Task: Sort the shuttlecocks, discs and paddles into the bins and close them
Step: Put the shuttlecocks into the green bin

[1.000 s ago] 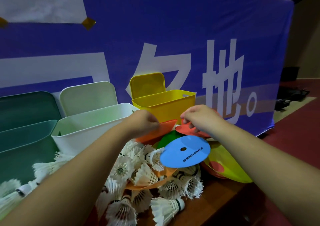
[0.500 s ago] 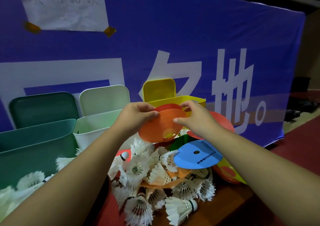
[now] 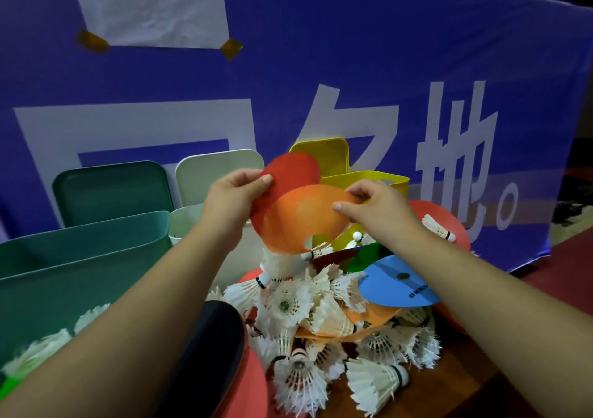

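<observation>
The orange disc [image 3: 305, 221] is up in the air, over the pile of shuttlecocks [image 3: 298, 308] and in front of the yellow bin [image 3: 385, 183]. The right hand [image 3: 375, 207] pinches its right edge with thumb and fingers. The left hand [image 3: 234, 199] pinches a red disc [image 3: 288, 173] at its left edge, with the thumb on the front. The orange disc covers the bottom part of the red one. A blue disc [image 3: 398, 286] lies on the pile, just under the right arm. The yellow bin is open, and its lid [image 3: 324, 154] leans on the blue banner [image 3: 353, 64] behind it. A white bin [image 3: 187, 221] and a green bin [image 3: 80, 257] stand to the left, both open. Some white shuttlecocks lie inside the green bin. A black and red paddle [image 3: 218, 340] lies by the left arm.
</observation>
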Demonstrator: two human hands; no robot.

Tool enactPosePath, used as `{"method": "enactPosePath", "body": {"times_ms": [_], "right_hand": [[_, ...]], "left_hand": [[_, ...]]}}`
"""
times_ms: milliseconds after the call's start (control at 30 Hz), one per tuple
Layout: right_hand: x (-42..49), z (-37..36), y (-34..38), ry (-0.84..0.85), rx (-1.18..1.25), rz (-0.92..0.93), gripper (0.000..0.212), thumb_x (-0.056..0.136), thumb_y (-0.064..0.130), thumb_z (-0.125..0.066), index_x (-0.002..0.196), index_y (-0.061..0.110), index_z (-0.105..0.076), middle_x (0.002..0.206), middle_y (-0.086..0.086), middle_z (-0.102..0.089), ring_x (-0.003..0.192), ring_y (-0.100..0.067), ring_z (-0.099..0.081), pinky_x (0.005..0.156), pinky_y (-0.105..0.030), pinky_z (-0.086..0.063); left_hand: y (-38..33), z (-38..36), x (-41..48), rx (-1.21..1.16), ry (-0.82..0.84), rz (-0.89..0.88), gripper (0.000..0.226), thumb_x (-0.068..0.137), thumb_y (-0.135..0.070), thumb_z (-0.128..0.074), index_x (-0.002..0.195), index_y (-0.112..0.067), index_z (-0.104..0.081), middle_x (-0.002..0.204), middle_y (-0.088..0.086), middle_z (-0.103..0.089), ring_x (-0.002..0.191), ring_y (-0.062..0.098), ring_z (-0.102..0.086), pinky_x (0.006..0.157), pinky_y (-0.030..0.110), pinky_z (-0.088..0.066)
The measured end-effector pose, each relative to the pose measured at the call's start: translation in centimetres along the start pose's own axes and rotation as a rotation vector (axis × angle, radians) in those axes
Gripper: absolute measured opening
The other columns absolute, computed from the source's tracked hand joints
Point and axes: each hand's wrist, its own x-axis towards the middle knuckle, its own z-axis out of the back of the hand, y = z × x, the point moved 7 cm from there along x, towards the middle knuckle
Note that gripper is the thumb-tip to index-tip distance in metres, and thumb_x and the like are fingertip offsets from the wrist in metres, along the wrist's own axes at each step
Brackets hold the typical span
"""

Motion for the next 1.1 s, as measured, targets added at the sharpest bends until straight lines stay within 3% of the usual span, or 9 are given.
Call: {"method": "enactPosePath", "body": {"times_ms": [200,367,433,533,667,767,867,967,1100], "right_hand": [[0.0,-0.6,1.0,-0.116,0.235,-0.033,0.02,0.092,0.047,-0.076,0.092,0.028,-0.071,0.093,0.005,-0.07,0.088,-0.025,-0.068,0.086,-0.055,-0.06],[0.4,-0.9,3.0,-0.23,0.321,-0.062,0.021,0.093,0.051,-0.072,0.096,0.03,-0.073,0.09,0.008,-0.072,0.088,-0.022,-0.071,0.085,-0.054,-0.062],[0.5,-1.3,3.9,-0.263,0.324,-0.059,0.021,0.095,0.051,-0.07,0.095,0.03,-0.072,0.087,0.009,-0.072,0.085,-0.019,-0.071,0.084,-0.052,-0.063],[0.6,-1.7,5.1,-0.321,0.351,-0.048,0.021,0.097,0.048,-0.069,0.093,0.027,-0.072,0.081,0.008,-0.072,0.082,-0.019,-0.071,0.081,-0.05,-0.064],[1.1,-3.0,6.4,-0.348,0.346,-0.013,0.023,0.097,0.049,-0.065,0.09,0.028,-0.071,0.086,0.006,-0.074,0.09,-0.019,-0.072,0.08,-0.043,-0.061],[1.5,-4.7,7.3,-0.349,0.208,0.048,0.024,0.1,0.048,-0.063,0.089,0.027,-0.07,0.097,0.003,-0.072,0.093,-0.017,-0.066,0.069,-0.03,-0.05],[2.2,-7.6,7.3,-0.221,0.032,0.071,0.019,0.104,0.036,-0.061,0.106,0.025,-0.076,0.114,-0.003,-0.071,0.099,-0.021,-0.065,0.073,-0.03,-0.046],[1.9,-11.7,6.3,0.081,-0.146,0.009,0.037,0.107,0.035,-0.055,0.14,0.026,-0.067,0.145,-0.004,-0.064,0.13,-0.028,-0.058,0.096,-0.032,-0.045],[-0.3,-13.4,7.3,0.136,-0.098,0.011,0.037,0.106,0.027,-0.053,0.14,0.029,-0.068,0.152,-0.002,-0.06,0.137,-0.027,-0.055,0.108,-0.033,-0.044]], "left_hand": [[-2.1,6.6,2.1,-0.273,-0.236,-0.053,0.014,0.097,-0.015,-0.074,0.111,-0.015,-0.074,0.102,0.004,-0.078,0.084,0.015,-0.071,0.075,0.035,-0.06],[-2.2,9.8,2.3,0.142,-0.264,-0.205,0.017,0.089,-0.012,-0.082,0.096,-0.027,-0.083,0.092,-0.008,-0.081,0.085,0.009,-0.076,0.08,0.029,-0.061],[-0.4,10.1,3.0,0.515,-0.159,-0.196,0.021,0.087,-0.014,-0.083,0.091,-0.035,-0.084,0.092,-0.012,-0.08,0.092,0.011,-0.075,0.087,0.027,-0.057],[2.9,9.9,2.7,1.045,0.057,-0.107,0.014,0.095,-0.03,-0.076,0.107,-0.031,-0.083,0.109,-0.008,-0.078,0.099,0.013,-0.067,0.085,0.024,-0.045],[2.7,10.5,1.2,1.088,0.082,-0.135,0.022,0.103,-0.029,-0.063,0.111,-0.023,-0.082,0.114,-0.006,-0.077,0.094,0.01,-0.061,0.083,0.022,-0.041],[1.1,11.3,0.0,1.118,0.094,-0.143,0.024,0.102,-0.026,-0.06,0.113,-0.025,-0.081,0.114,-0.008,-0.076,0.098,0.011,-0.065,0.083,0.024,-0.045],[-1.2,11.9,-2.0,1.065,0.11,-0.133,0.023,0.101,-0.031,-0.06,0.112,-0.03,-0.08,0.109,-0.008,-0.076,0.097,0.011,-0.069,0.079,0.027,-0.054],[-3.4,13.2,-5.0,1.002,0.113,-0.138,0.02,0.102,-0.038,-0.06,0.107,-0.034,-0.079,0.103,-0.013,-0.076,0.09,0.005,-0.069,0.077,0.029,-0.058],[-5.0,16.4,-9.7,0.947,0.079,-0.156,0.018,0.103,-0.035,-0.062,0.1,-0.037,-0.079,0.087,-0.016,-0.076,0.063,-0.001,-0.062,0.056,0.019,-0.046]]}}
